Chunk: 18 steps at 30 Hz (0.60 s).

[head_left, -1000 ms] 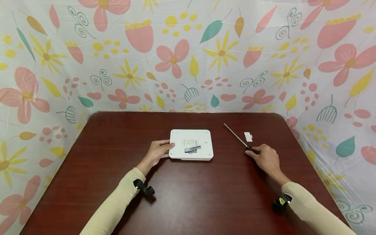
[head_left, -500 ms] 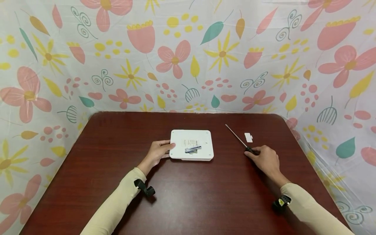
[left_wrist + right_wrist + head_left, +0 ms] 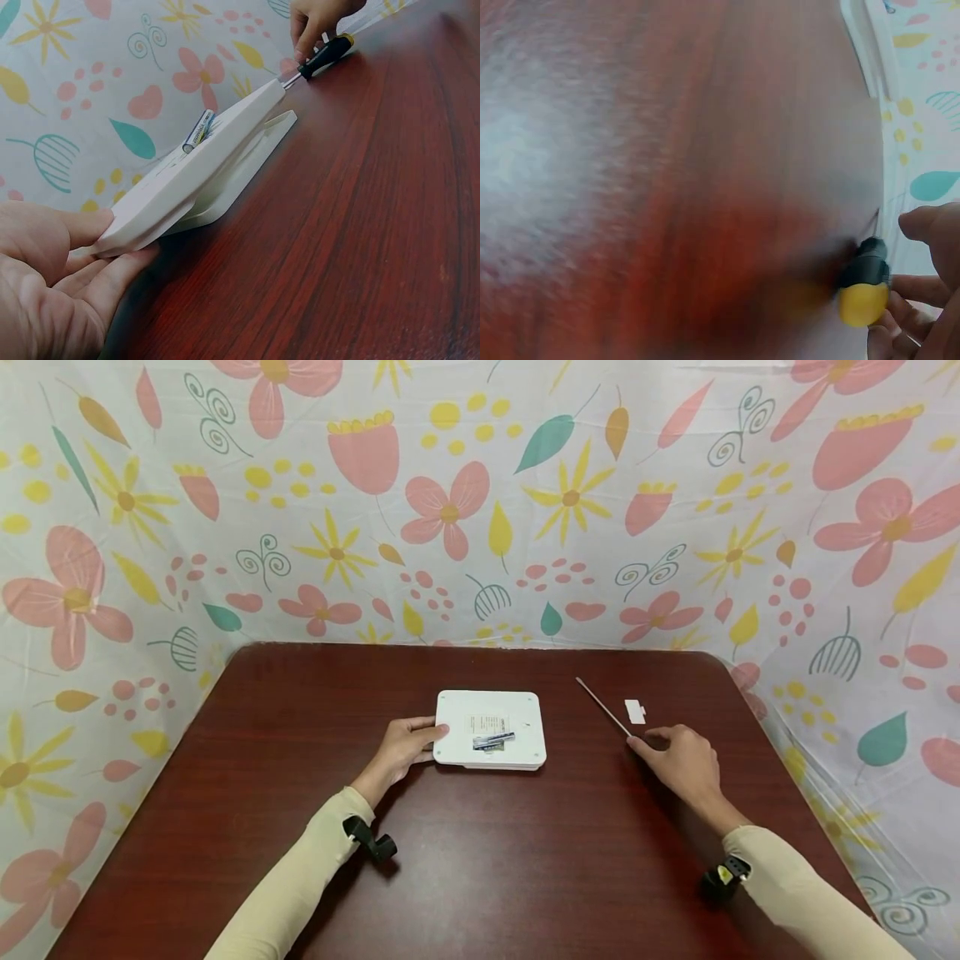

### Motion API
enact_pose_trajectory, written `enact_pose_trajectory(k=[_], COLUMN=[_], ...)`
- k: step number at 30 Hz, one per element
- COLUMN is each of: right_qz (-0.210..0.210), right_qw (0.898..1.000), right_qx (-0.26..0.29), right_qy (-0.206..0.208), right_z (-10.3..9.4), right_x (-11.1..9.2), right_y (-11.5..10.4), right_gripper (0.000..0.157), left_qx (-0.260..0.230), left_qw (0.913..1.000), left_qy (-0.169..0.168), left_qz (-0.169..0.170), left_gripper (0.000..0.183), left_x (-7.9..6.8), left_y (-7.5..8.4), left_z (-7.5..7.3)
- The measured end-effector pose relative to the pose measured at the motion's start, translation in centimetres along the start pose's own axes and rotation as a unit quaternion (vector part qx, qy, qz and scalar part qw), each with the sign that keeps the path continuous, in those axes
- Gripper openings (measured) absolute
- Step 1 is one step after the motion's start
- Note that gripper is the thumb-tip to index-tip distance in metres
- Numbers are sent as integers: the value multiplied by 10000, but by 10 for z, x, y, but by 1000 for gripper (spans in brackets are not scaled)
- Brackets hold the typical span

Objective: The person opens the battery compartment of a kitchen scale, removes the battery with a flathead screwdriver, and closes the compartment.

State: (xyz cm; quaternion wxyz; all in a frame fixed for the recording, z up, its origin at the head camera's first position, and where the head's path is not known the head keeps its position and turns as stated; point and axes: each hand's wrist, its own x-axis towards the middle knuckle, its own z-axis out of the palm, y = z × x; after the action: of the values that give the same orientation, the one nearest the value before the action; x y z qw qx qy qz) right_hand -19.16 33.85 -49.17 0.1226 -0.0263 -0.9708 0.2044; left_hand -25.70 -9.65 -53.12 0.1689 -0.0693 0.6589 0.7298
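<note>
Right hand now looser, spread wider at screwdriver; left hand still pinches white device.

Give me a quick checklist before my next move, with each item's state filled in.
1. White device held: ok; the left grip has its edge, thumb on top.
2. Batteries seated flush: not ok; they lie askew, at least one standing proud of the surface.
3. Small white cover fitted: not ok; it lies on the table, apart from the device.
4. Screwdriver clear of the device: ok; the head view shows a gap.
5. Right grip off the screwdriver: cannot tell; the thumb stands away from the handle, but finger contact is unclear.
</note>
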Motion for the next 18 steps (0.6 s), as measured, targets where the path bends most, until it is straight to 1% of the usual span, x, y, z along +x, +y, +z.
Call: enact_pose_trajectory(k=[6,12,18], right_qz=[-195,-549,-859], right_qw=[9997,9983,9961], right_qx=[31,122,188], right_qy=[114,150,81], right_z=[-9,-18,-26], right_x=[6,13,20], right_y=[-6,-13,-29], right_gripper=[43,41,38], left_qx=[-52,-20,-67], left_qw=[10000,10000,10000], left_qy=[-11,-3,9], left_qz=[-26,-17,-6], left_gripper=[40,40,40], left_x=[1,0,0], left_y=[0,-1,-1], left_z=[1,0,0])
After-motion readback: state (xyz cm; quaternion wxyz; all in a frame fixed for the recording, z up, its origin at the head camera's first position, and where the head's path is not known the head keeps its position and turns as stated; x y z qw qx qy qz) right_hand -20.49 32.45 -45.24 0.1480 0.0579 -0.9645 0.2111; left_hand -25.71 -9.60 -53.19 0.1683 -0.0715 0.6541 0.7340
